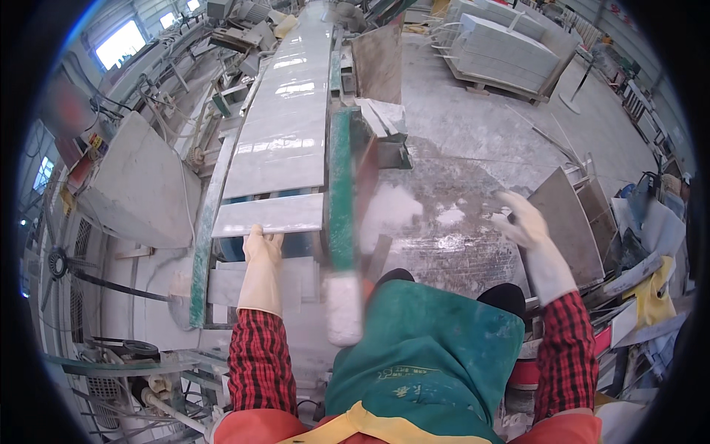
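My left hand (262,248), in a pale rubber glove, grips the near edge of a narrow white stone strip (296,212), thumb on top and the other fingers partly hidden. That strip lies crosswise on a conveyor, a small gap away from a long, wet, glossy white slab (285,133). My right hand (523,220), in a similar glove, is off to the right over the floor, holding nothing, with its fingers loosely apart. A green apron (436,340) covers my lap.
A green side rail (341,185) runs along the conveyor, its near end wrapped in white. Stacked white slabs (503,48) stand on a pallet at the far right. Brown panels (566,222) lean near my right arm, and a large grey slab (140,181) stands left.
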A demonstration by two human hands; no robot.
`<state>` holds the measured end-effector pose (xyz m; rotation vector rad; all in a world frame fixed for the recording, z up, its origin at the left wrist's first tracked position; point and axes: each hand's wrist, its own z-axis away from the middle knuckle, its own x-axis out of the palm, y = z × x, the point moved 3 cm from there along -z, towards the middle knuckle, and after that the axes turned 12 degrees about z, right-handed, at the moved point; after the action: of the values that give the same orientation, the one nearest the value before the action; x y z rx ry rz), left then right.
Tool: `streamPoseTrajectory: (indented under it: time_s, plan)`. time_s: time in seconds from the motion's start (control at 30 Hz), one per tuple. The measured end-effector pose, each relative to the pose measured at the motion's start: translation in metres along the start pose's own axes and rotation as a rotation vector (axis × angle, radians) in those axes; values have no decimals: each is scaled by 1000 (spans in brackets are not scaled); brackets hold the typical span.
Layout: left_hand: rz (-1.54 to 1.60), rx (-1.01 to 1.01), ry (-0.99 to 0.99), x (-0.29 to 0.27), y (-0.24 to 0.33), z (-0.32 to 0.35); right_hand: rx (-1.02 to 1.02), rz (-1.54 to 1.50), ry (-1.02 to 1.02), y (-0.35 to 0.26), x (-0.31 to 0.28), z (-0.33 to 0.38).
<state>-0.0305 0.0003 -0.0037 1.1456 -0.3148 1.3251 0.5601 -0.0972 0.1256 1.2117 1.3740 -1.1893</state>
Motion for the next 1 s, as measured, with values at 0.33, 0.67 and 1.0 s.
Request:
streamPoseTrajectory:
  time_s: [0.33, 0.67, 1.0]
  plan:
    - [-40, 19, -12, 9, -7, -20, 1088, 326, 33, 237, -24, 358]
    - [-32, 7, -36, 8, -5, -26, 1178, 452, 79, 215, 22, 417]
    - [6, -16, -59, 6, -12, -41, 1282, 471, 62, 182, 11, 409]
